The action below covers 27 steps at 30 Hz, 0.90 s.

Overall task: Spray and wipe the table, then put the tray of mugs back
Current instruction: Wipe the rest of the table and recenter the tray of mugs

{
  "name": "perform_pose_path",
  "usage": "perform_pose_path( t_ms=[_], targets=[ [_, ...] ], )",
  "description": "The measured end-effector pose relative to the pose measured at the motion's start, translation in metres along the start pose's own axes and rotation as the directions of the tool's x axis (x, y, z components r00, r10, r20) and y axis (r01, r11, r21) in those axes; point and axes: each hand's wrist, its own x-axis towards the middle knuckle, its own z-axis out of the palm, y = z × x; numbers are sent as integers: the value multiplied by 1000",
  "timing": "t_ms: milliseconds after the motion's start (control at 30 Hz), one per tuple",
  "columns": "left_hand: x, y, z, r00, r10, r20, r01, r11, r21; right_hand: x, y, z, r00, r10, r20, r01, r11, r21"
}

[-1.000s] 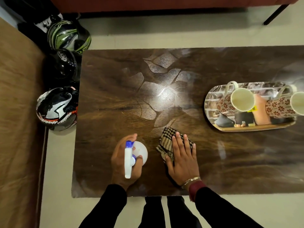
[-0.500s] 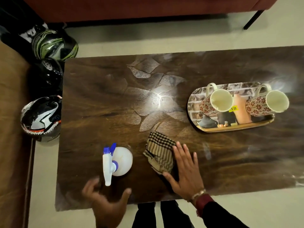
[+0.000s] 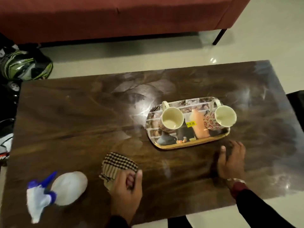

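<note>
The dark wooden table point(image 3: 74, 120) carries a printed oval tray point(image 3: 189, 144) at centre right with two floral mugs, one on the left point(image 3: 171, 120) and one on the right point(image 3: 224, 116). A checked cloth point(image 3: 118, 163) lies crumpled near the front edge. The white spray bottle point(image 3: 65, 186) with a blue trigger stands at the front left, blurred. My left hand point(image 3: 126, 186) hovers with loosely curled fingers over the cloth's near corner and grips nothing that I can see. My right hand point(image 3: 230, 160) is just short of the tray's near right rim, fingers bent down, holding nothing.
A red sofa point(image 3: 115, 17) with a black leg point(image 3: 218, 37) runs along the far side across a strip of pale floor. Helmets, one green and black point(image 3: 24, 66), sit on the floor by the table's left end. A dark object stands at the right edge.
My right hand left the cloth and went right toward the tray. My left hand moved from the table's front edge over to the cloth. The view has swung right and up.
</note>
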Motion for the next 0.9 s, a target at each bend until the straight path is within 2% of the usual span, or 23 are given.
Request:
perform_pose_path(
  t_ms=[100, 167, 333, 433, 600, 667, 767, 900],
  targets=[
    [56, 19, 42, 991, -96, -89, 102, 992, 70, 37, 13, -1, 996, 85, -30, -81, 990, 111],
    [68, 27, 60, 982, -147, -123, 153, 987, 48, 56, 14, -7, 993, 120, -19, -114, 973, 203],
    [88, 47, 89, 941, -299, -160, 310, 950, 47, 101, 37, -21, 997, 61, 51, -72, 969, 237],
    [100, 48, 98, 943, -279, -184, 302, 947, 113, 131, 50, -25, 993, 34, 111, -58, 972, 226],
    [113, 45, 111, 947, -289, -141, 317, 914, 253, 167, 43, -16, 973, -27, 228, -23, 977, 213],
    [113, 45, 115, 958, -251, -139, 280, 926, 255, 171, 39, -10, 963, -64, 262, 8, 977, 211],
    [111, 44, 121, 959, -272, -72, 281, 943, 180, 172, 39, -4, 956, -85, 282, 26, 978, 205],
    [108, 44, 121, 965, -249, -77, 259, 951, 170, 167, 37, -2, 963, -102, 248, 69, 988, 137]
  ],
)
